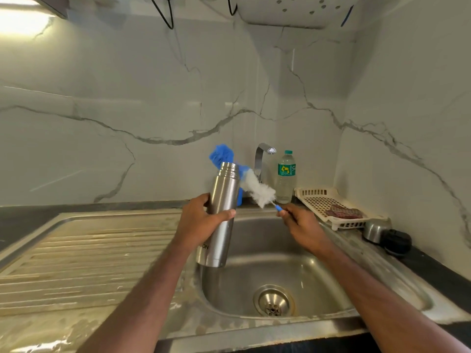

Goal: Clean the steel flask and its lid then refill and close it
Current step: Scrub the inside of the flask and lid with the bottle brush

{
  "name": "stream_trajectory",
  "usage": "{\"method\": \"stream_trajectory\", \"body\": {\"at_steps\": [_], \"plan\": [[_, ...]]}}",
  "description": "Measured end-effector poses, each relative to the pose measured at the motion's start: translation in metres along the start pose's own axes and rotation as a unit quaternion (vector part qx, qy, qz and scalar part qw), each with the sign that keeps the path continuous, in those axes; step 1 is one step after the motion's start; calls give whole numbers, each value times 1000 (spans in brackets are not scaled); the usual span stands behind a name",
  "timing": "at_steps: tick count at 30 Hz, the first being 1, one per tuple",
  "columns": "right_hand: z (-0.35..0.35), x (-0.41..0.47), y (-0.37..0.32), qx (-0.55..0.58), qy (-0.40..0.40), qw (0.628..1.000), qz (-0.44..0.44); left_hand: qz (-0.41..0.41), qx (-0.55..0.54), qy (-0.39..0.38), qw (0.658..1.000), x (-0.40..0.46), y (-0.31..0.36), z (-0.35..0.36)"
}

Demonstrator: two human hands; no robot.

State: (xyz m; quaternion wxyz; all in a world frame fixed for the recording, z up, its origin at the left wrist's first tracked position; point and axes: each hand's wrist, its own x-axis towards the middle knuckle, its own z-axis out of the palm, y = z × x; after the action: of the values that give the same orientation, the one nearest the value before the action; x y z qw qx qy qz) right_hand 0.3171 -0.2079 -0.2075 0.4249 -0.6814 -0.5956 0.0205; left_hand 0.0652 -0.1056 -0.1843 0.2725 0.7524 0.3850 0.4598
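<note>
Flask [221, 212] uncapped, held upright over the sink [277, 263], left hand [201, 222] wrapped around its middle. Right hand [302, 225] pinches the blue handle of the bottle brush [257, 188]; bristles are outside, just beside the flask's neck. Lid [386, 236] lies on the tabletop right of the sink, near the drying rack [328, 200]. Water bottle [286, 177] stands by the tap [262, 156]. Looks like the scrubbing step; next move needs the brush tip lined up with the mouth and pushed in.
</note>
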Motion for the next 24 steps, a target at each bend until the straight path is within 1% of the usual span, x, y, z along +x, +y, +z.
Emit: {"method": "stream_trajectory", "body": {"at_steps": [3,4,7,10,13,17,20,24], "plan": [[-9,-2,4,30,44,999,-3,-14,-5,37,999,5,-7,-10],[-11,-3,4,38,41,998,-9,-16,-3,43,999,6,-9,-13],[-6,-8,2,52,-6,998,-24,-21,-3,44,999,6,-15,-17],[1,-7,-2,15,-16,999,-49,-18,-3,34,999,2,-13,-15],[8,-4,-6,-25,-32,998,-47,-1,12,16,1000,-1,-7,-9],[-4,-1,7,-36,-3,998,-49,1,18,50,999,4,-7,-18],[-17,-3,17,-45,18,996,-70,9,68,63,996,5,-11,-27],[-7,1,9,-78,46,993,-79,41,171,63,982,0,-5,-20]]}}
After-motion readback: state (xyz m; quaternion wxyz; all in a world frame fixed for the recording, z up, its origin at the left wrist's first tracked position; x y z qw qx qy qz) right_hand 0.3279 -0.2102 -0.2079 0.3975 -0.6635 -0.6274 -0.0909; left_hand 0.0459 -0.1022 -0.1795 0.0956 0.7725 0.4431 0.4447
